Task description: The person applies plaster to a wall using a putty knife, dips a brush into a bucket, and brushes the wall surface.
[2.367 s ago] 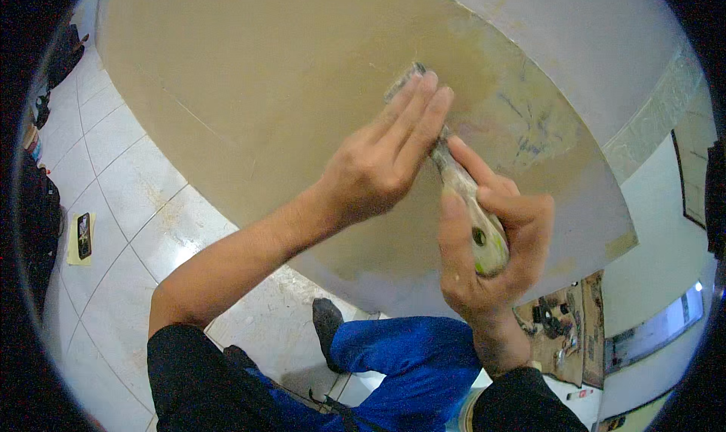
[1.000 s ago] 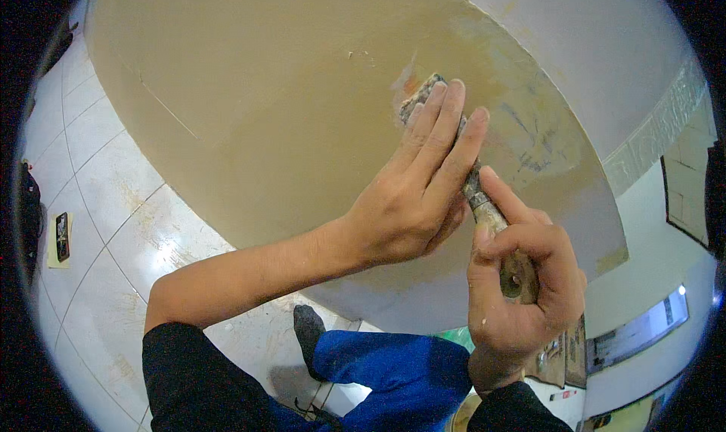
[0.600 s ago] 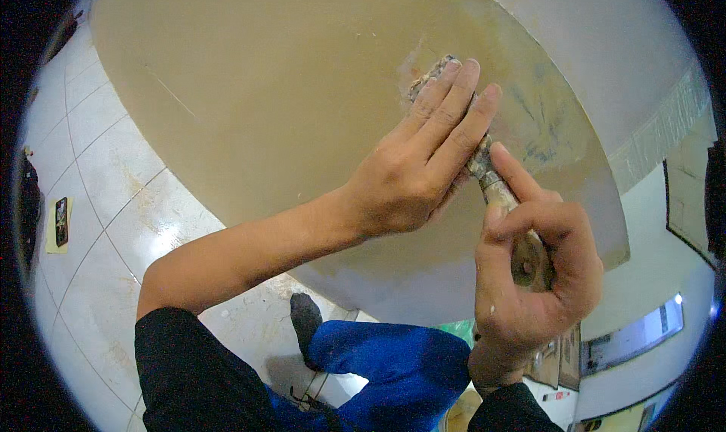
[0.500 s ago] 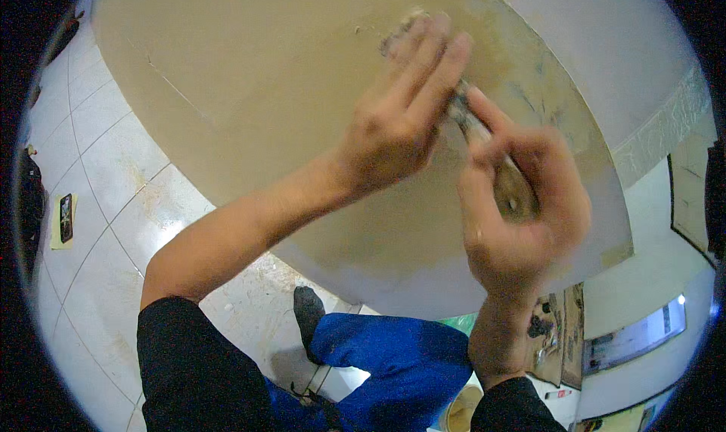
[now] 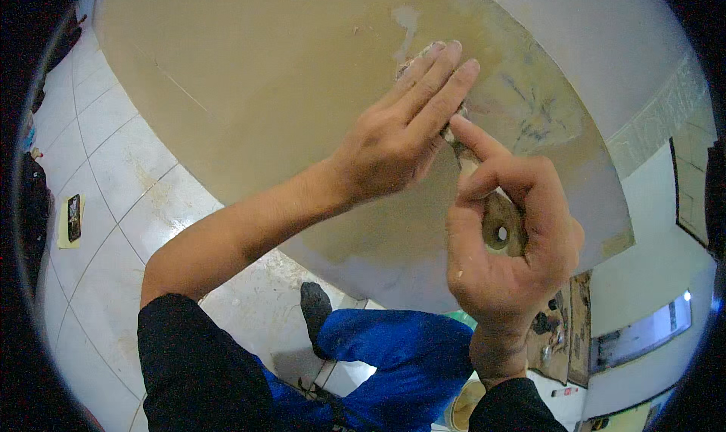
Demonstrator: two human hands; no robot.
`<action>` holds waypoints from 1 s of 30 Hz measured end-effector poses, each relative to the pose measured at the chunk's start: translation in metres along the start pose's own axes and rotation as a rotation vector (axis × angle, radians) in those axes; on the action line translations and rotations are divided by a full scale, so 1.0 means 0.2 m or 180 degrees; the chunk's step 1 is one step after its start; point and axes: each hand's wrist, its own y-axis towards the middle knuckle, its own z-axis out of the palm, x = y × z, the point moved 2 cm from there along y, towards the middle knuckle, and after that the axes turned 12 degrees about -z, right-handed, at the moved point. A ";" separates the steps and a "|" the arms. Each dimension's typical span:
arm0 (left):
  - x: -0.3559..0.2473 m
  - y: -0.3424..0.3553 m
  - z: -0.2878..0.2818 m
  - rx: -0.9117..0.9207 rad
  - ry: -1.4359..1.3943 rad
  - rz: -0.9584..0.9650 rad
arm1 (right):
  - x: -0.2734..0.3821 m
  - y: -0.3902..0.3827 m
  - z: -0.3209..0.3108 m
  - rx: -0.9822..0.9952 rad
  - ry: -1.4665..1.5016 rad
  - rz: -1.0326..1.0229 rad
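My right hand (image 5: 514, 228) is wrapped round the handle (image 5: 501, 237) of a smeared putty knife, its index finger stretched up along the neck. My left hand (image 5: 393, 141) lies with straight fingers over the blade (image 5: 406, 67), pressing on it and hiding most of it. The blade is against a broad tan-coated curved surface (image 5: 249, 84). A pale smear (image 5: 406, 20) shows just above the fingertips, and a mottled grey-blue patch (image 5: 541, 110) lies to their right.
White tiled floor (image 5: 106, 220), dusted tan, holds a phone (image 5: 73, 219) on yellow paper at left. Dark items (image 5: 34, 220) line the left edge. My sock-covered foot (image 5: 316, 318), a bucket (image 5: 465, 405) and a brown board with small items (image 5: 556, 334) are low in view.
Both hands moved up and left with the knife between the earlier frames, and now sit slightly lower than half a second ago. A pale smear now shows above the blade.
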 end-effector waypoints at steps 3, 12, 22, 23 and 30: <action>-0.02 -0.02 0.03 0.0009 0.0191 0.0123 | -0.01 -0.07 -0.04 -0.0047 -0.0005 0.0242; 0.20 0.05 -0.01 -0.0629 0.0729 -0.0036 | -0.22 0.02 0.14 0.0035 0.0108 -0.0066; 0.08 0.13 0.01 -0.0231 -0.0048 0.0523 | -0.04 -0.05 0.06 0.0202 -0.0087 0.0071; 0.09 0.15 0.00 -0.0137 -0.0063 0.0727 | -0.04 -0.05 0.07 0.0249 -0.0156 -0.0005; 0.16 0.22 0.06 -0.0695 0.0128 0.0669 | -0.15 0.04 0.07 0.0220 -0.0276 -0.0446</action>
